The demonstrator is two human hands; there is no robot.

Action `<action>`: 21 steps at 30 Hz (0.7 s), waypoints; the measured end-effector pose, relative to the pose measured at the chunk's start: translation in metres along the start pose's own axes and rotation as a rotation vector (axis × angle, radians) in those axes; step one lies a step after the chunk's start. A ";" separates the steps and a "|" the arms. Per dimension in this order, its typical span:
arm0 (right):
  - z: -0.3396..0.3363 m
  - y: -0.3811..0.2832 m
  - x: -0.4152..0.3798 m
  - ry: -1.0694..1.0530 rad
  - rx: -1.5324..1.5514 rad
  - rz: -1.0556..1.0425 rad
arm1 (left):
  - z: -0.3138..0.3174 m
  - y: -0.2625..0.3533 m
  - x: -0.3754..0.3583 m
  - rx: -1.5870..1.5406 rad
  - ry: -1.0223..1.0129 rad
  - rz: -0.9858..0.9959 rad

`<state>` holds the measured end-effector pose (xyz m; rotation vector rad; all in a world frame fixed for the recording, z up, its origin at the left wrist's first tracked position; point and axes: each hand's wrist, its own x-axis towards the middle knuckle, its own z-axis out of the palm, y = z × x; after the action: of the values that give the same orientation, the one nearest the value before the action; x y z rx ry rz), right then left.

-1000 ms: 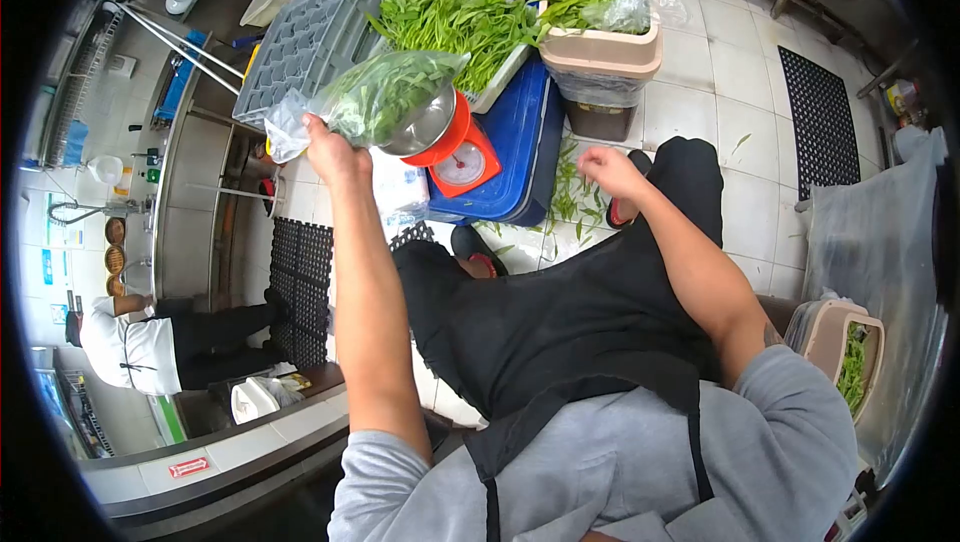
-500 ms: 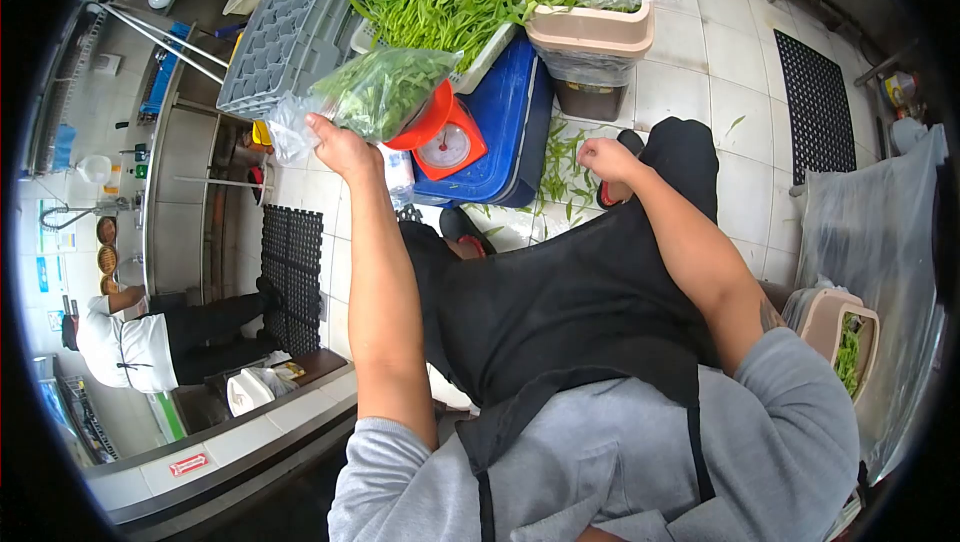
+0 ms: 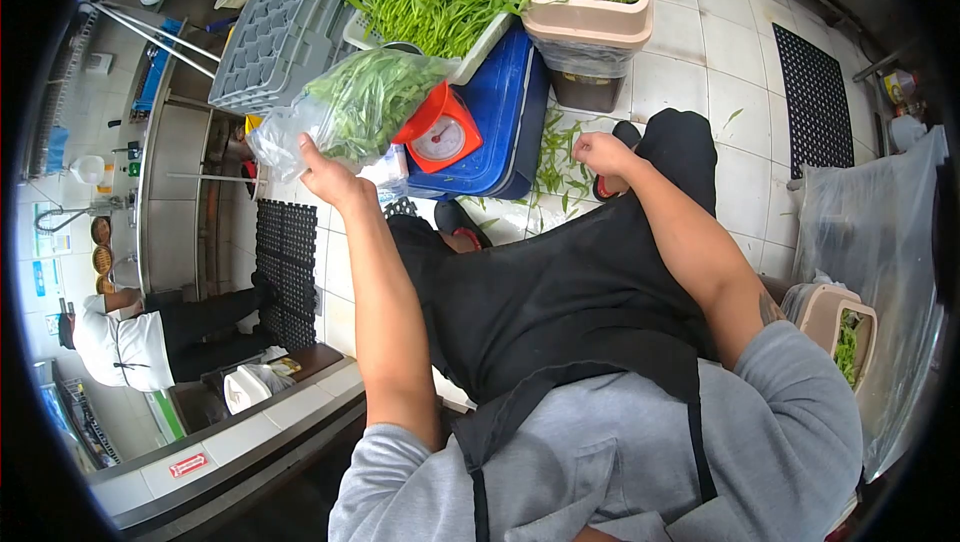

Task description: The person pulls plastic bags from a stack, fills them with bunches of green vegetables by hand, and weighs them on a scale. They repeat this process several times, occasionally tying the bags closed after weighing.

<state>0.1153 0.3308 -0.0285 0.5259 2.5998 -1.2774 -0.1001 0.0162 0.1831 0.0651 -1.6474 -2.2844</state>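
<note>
My left hand (image 3: 335, 180) is closed on the gathered neck of a clear plastic bag (image 3: 365, 102) filled with leafy greens. The bag is tilted, its far end beside the red pan (image 3: 424, 112) of a dial scale (image 3: 446, 140). The scale stands on a blue lidded bin (image 3: 515, 92). Behind it, a white basket (image 3: 487, 54) is heaped with long-stemmed green vegetables (image 3: 440, 2). My right hand (image 3: 603, 154) hovers near my right knee with curled fingers, and nothing shows in it.
A grey rack (image 3: 275, 37) leans at the left of the basket. A beige tub (image 3: 590, 22) with greens and plastic sits on a brown bin. Loose leaves (image 3: 560, 172) litter the tiled floor. Another person (image 3: 125, 347) stands at the far left. A second beige tub (image 3: 855, 312) is at right.
The bag has shifted left and toward me with my left hand, away from the scale's pan. My right hand stays nearly where it was, still curled.
</note>
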 end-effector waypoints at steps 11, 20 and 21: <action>0.007 0.002 0.005 0.005 -0.025 -0.002 | -0.013 0.028 -0.015 0.170 0.060 -0.178; -0.041 -0.055 0.016 -0.163 0.149 -0.108 | 0.026 0.047 0.040 -0.252 -0.326 -0.483; -0.047 -0.059 0.021 -0.186 0.166 -0.118 | 0.045 0.067 0.042 -0.238 -0.334 -0.485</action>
<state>0.0721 0.3397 0.0358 0.2667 2.4164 -1.5108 -0.1343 0.0264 0.2665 0.0312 -1.6323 -2.9839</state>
